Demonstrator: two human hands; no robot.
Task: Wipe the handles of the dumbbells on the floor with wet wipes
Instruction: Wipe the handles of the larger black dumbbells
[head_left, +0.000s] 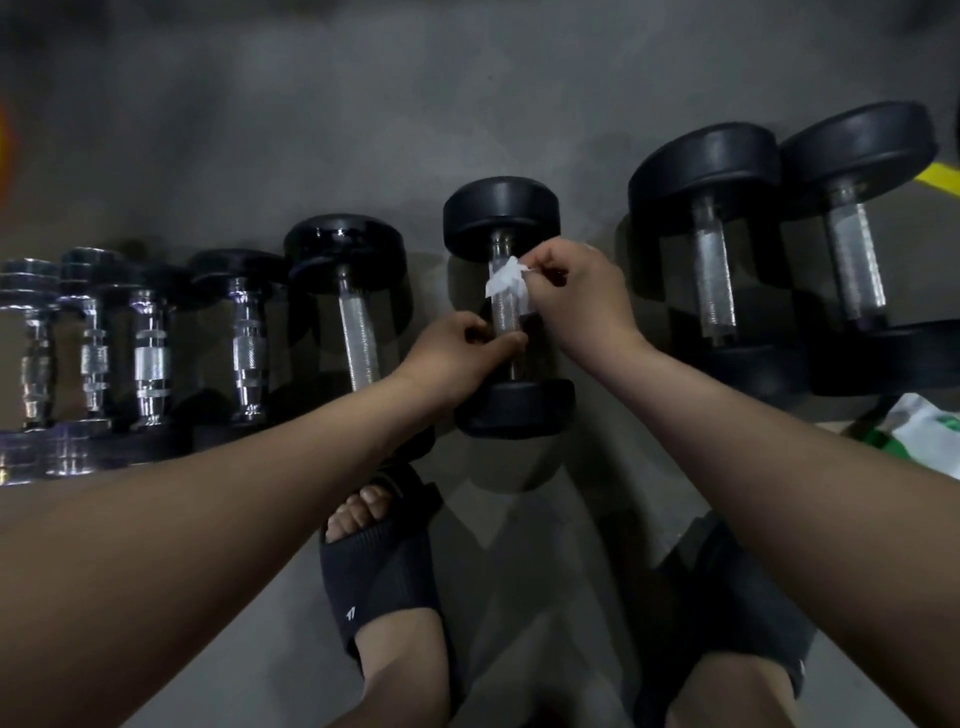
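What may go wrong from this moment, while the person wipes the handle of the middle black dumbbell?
1. The left hand grips the lower part of the knurled metal handle, so that part may stay unwiped.
2. The right hand only pinches the small white wet wipe; it may slip off or bunch up.
3. The round-headed black dumbbell lies near the black open-toed sandal; if it is lifted and slips, it could hit the foot.
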